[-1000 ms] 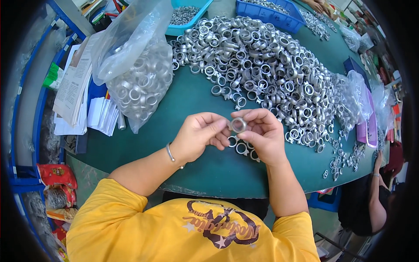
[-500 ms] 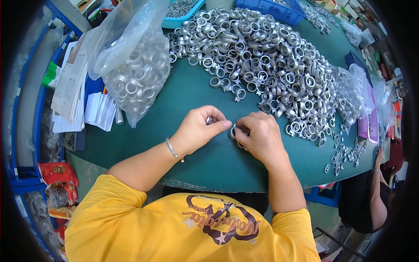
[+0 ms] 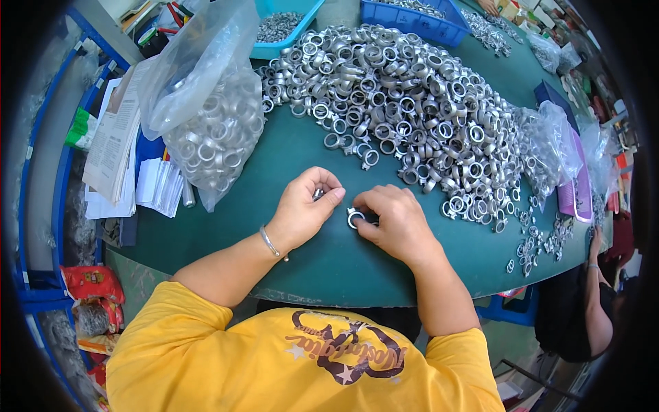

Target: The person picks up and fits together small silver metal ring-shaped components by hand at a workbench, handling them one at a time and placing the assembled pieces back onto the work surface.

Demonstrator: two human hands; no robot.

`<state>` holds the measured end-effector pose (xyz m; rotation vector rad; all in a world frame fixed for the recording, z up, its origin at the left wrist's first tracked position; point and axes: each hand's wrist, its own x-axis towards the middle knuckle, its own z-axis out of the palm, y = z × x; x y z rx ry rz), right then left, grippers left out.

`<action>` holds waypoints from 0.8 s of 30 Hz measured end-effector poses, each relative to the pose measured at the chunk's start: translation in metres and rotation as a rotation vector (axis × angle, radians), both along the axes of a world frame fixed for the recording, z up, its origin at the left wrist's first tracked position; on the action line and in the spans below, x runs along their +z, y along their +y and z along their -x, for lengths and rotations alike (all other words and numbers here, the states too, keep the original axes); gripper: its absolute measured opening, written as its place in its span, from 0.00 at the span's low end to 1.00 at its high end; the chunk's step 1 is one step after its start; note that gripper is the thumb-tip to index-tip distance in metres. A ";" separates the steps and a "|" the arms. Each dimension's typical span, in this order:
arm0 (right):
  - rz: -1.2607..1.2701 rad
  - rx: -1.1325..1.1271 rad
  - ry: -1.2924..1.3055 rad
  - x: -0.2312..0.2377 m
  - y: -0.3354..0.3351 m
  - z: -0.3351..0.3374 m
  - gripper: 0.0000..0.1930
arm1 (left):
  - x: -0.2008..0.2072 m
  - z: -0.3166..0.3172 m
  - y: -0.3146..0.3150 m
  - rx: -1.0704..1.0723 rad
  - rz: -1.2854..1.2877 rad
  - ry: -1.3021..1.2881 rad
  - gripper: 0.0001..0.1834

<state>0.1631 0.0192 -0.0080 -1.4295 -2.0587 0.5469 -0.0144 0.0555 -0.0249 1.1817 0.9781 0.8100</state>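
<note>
a green-topped counter [image 3: 288, 165] carries a broad heap of silvery metal rings [image 3: 405, 110] across its far half. at the left a clear plastic bag filled with more metal rings [image 3: 213, 130] slumps beside white folded paper sheets [image 3: 158, 185] and a stack of printed papers [image 3: 113, 144]. a turquoise plastic tray [image 3: 281, 27] and a blue plastic bin [image 3: 412, 17] sit at the far edge. smaller clear bags of metal parts [image 3: 549, 144] lie at the right, near a purple flat box [image 3: 573, 192].

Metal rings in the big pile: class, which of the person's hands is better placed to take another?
Probably the right hand: it lies nearer the ring pile, though its fingertips pinch a ring. The left hand sits farther away, curled around a small metal part.
</note>
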 end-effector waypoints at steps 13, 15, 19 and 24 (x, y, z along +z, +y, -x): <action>0.406 -0.110 0.958 -0.007 0.003 0.003 0.06 | 0.017 0.002 -0.009 -0.144 -0.192 0.006 0.06; 0.302 -0.051 0.956 -0.013 0.004 0.004 0.07 | 0.016 -0.001 -0.010 -0.100 -0.283 0.011 0.04; 0.384 -0.092 0.998 -0.006 0.005 0.003 0.09 | 0.017 0.002 -0.011 -0.085 -0.448 0.034 0.04; 0.647 -0.072 1.066 0.001 0.008 -0.006 0.12 | 0.019 0.003 -0.011 -0.125 -0.684 0.136 0.04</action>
